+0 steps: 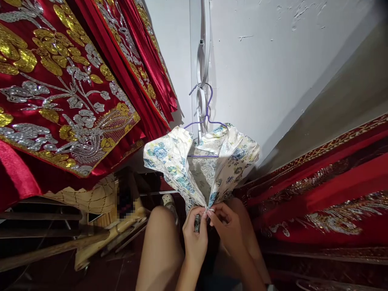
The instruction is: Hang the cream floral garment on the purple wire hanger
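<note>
A white shirt with blue and green flowers hangs on a purple wire hanger. Its front is parted at the top and drawn together lower down. There, my left hand pinches the front edge of the cloth from the left. My right hand pinches the same spot from the right, its fingertips touching those of my left hand. Whatever small fastening lies between the fingertips is too small to make out.
Red cloth with gold and silver sequins hangs at the upper left, more red embroidered fabric at the right. A wooden chair stands lower left. Behind the hanger are a white wall and a white metal rack.
</note>
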Demonstrator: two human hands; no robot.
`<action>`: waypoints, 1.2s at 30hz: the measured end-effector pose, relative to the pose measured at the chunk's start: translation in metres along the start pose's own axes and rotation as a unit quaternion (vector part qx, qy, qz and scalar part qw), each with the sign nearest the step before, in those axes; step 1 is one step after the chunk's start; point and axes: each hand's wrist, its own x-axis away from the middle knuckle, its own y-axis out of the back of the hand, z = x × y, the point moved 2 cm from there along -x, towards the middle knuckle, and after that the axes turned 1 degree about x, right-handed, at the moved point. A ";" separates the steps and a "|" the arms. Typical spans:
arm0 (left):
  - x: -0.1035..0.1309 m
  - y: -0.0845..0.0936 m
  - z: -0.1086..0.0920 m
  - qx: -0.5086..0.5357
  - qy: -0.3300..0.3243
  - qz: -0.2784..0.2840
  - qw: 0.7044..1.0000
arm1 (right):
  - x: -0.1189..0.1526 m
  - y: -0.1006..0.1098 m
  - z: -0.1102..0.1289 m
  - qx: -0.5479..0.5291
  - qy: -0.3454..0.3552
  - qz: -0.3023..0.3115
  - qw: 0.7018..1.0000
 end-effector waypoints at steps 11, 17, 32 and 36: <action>0.000 0.001 0.002 -0.003 -0.028 0.016 0.999 | -0.001 0.000 0.001 -0.006 0.018 -0.001 1.000; -0.002 0.005 0.002 -0.018 -0.052 0.011 0.998 | 0.005 -0.001 -0.004 0.012 0.022 -0.029 0.999; -0.001 0.000 -0.002 0.012 -0.030 0.047 0.998 | -0.023 0.008 0.029 0.076 0.201 -0.044 0.976; -0.001 0.001 -0.001 0.008 -0.025 0.044 0.999 | -0.037 0.009 0.040 0.100 0.234 -0.045 0.966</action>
